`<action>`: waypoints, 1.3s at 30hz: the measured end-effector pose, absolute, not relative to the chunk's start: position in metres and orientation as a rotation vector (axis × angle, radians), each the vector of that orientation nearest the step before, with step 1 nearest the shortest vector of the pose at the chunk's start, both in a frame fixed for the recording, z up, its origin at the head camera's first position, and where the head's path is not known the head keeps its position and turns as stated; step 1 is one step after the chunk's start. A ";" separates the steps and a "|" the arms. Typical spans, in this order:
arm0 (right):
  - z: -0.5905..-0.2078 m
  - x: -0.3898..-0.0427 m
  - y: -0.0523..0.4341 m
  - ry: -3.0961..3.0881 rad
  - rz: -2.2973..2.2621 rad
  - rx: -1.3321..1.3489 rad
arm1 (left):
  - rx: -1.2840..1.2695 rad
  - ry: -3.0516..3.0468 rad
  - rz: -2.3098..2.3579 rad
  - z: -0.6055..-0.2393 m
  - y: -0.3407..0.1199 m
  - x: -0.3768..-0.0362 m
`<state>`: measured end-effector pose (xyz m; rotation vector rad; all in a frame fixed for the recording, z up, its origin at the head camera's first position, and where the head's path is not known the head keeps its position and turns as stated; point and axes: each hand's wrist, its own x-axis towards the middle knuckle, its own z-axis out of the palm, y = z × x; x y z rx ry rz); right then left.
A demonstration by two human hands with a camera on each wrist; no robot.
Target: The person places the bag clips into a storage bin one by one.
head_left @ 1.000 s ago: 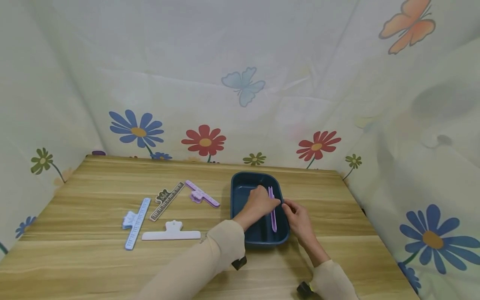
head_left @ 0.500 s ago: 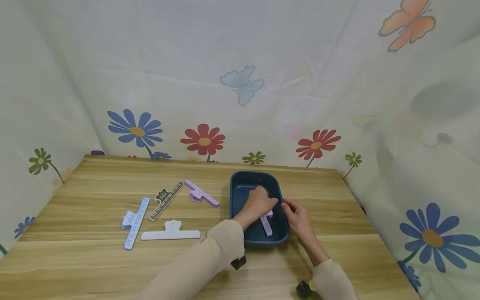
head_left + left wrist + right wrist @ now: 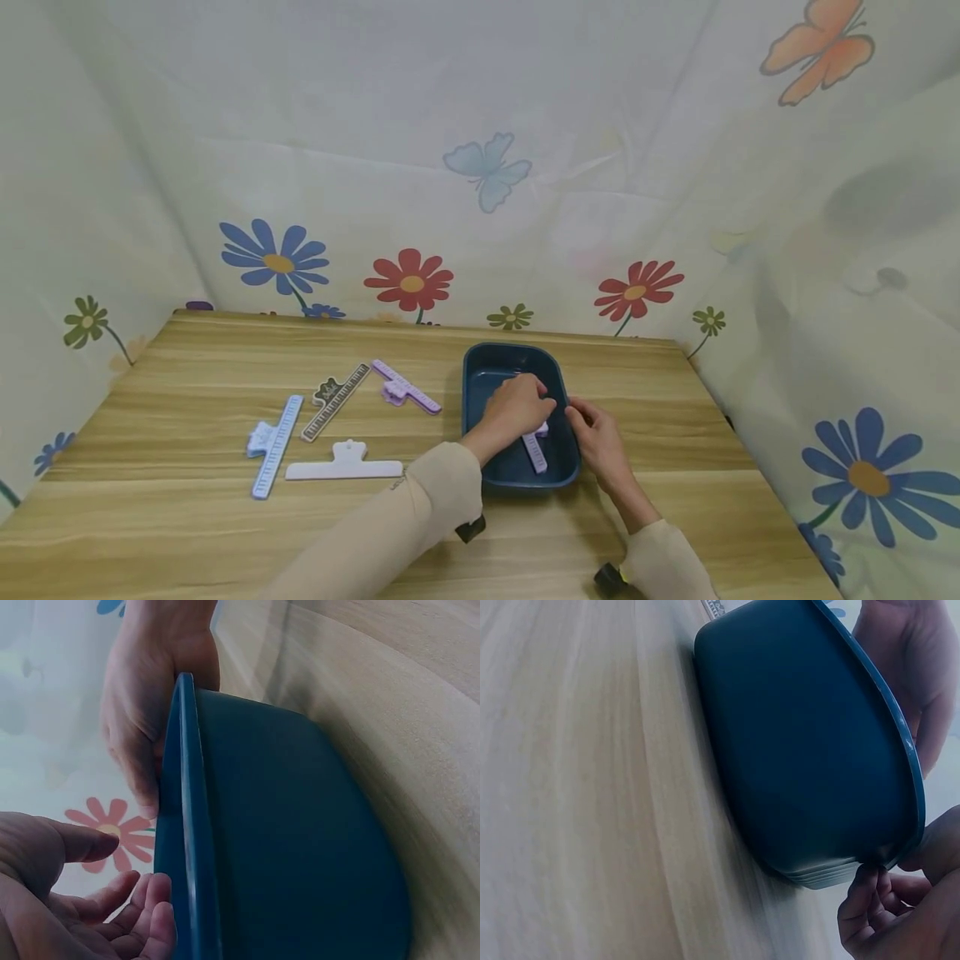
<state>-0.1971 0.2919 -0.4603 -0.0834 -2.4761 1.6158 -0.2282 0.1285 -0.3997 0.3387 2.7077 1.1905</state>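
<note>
While no lettering reads anywhere, only the head view shows the purple clip (image 3: 535, 448) under the relaxed left hand (image 3: 516, 407); the right hand (image 3: 592, 433) pinches the blue tray (image 3: 480, 375) rim.

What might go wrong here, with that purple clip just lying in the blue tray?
The right hand only pinches the tray at its rim, so a nudge might slide it on the table. The left hand hovers over the purple clip and could knock or drag it back out when lifting away.
</note>
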 end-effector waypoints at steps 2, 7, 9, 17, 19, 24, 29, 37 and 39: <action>-0.460 -0.197 0.292 -2.479 1.620 -0.090 | 0.352 2.710 1.189 -0.398 0.128 -0.227; -0.460 -0.197 0.292 -2.497 1.607 -0.098 | 0.436 2.703 1.225 -0.397 0.124 -0.226; -0.460 -0.197 0.292 -2.503 1.602 -0.105 | 0.486 2.694 1.240 -0.397 0.121 -0.226; -0.459 -0.198 0.291 -2.514 1.595 -0.127 | 0.621 2.708 1.234 -0.391 0.108 -0.220; -0.459 -0.197 0.291 -2.505 1.597 -0.124 | 0.645 2.715 1.244 -0.391 0.104 -0.219; -0.458 -0.196 0.289 -2.477 1.600 -0.107 | 0.677 2.726 1.297 -0.393 0.091 -0.219; -0.459 -0.196 0.288 -2.469 1.588 -0.111 | 0.668 2.740 1.374 -0.395 0.075 -0.220; -0.459 -0.197 0.288 -2.502 1.544 -0.154 | 0.633 2.777 1.433 -0.393 0.048 -0.220; -0.459 -0.196 0.289 -2.512 1.541 -0.161 | 0.608 2.791 1.435 -0.392 0.041 -0.219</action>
